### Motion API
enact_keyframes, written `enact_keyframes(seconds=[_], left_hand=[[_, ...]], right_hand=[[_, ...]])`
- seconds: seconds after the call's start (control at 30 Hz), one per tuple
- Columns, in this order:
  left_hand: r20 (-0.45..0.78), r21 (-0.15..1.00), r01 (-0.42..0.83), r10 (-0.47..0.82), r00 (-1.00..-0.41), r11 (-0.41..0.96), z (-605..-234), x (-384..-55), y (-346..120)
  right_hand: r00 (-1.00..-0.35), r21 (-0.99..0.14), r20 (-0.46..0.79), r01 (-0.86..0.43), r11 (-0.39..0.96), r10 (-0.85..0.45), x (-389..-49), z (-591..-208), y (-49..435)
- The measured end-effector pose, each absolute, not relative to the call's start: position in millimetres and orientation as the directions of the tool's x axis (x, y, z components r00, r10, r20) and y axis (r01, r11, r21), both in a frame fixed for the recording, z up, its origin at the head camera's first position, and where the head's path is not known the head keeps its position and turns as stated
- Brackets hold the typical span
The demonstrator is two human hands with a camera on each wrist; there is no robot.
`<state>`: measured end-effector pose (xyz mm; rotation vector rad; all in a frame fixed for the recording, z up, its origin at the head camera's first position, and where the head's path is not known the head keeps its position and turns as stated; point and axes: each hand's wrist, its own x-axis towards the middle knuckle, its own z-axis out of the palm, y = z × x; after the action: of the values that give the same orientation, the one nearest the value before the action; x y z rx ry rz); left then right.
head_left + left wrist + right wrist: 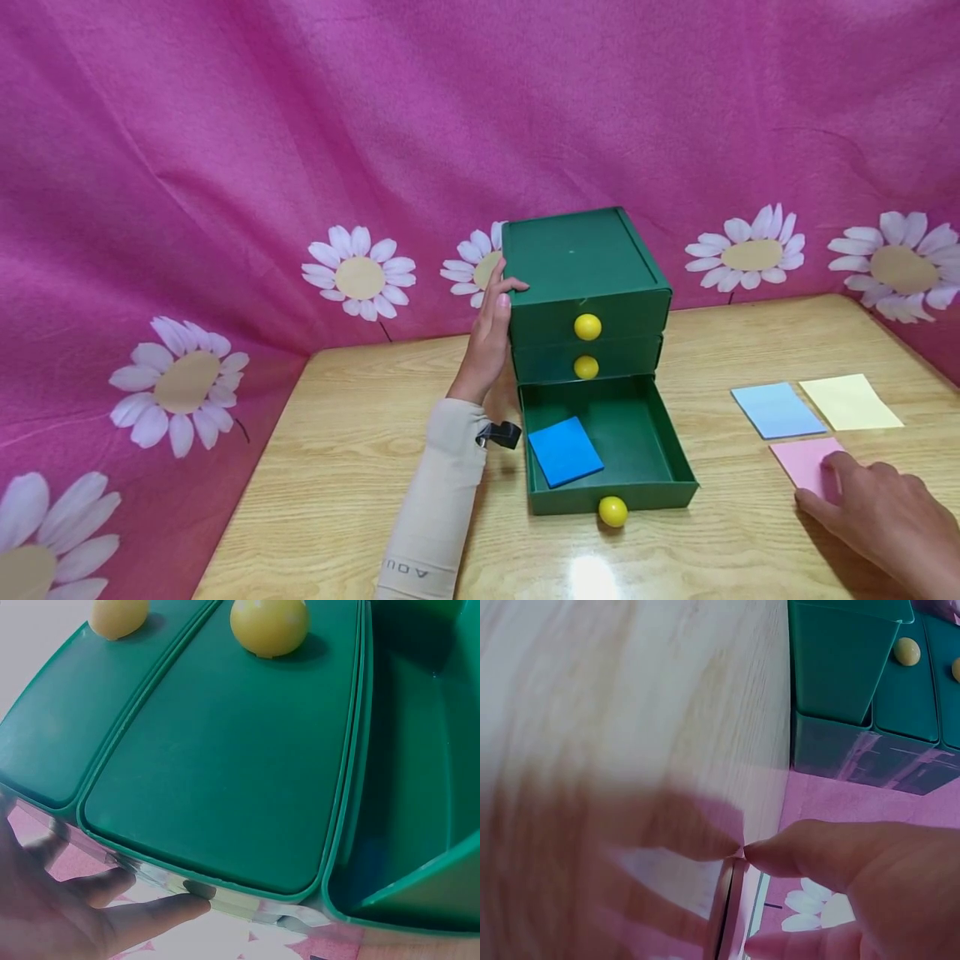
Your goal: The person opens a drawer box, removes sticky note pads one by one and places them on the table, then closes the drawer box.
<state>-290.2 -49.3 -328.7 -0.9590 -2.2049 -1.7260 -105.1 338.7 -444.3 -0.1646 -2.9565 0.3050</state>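
Note:
A small green drawer cabinet [581, 258] with yellow knobs stands on the table, its bottom drawer [637, 433] pulled out. In that drawer, toward the left, lies a blue sticky note pad [565, 451]. My left hand [489, 337] rests against the cabinet's left side near the top, fingers extended; the left wrist view shows these fingers [161, 919] along the side wall. At the right, my right hand [881, 508] holds a pink sticky note pad [802, 462] by its near edges, thumb and forefinger bent around it. In the right wrist view the thumb [795, 851] meets the pad's corner at the tabletop.
Behind the pink pad lie a light blue sticky note pad [778, 410] and a pale yellow one [850, 402]. A pink cloth with white daisies [360, 275] hangs behind the wooden table [337, 467]. The open drawer's yellow knob [612, 512] juts toward the front.

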Motion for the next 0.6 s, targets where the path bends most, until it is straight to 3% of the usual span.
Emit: enact_keyframes(seconds=[0.27, 0.6], left_hand=[[0.495, 0.805, 0.576, 0.372, -0.785, 0.143, -327, -288, -49], [0.499, 0.805, 0.577, 0.369, -0.784, 0.139, -327, -288, -49]], right_hand=[[-0.974, -0.205, 0.195, 0.076, 0.976, 0.116, -104, -442, 338], [-0.976, -0.279, 0.159, 0.1, 0.955, 0.149, -114, -415, 316]])
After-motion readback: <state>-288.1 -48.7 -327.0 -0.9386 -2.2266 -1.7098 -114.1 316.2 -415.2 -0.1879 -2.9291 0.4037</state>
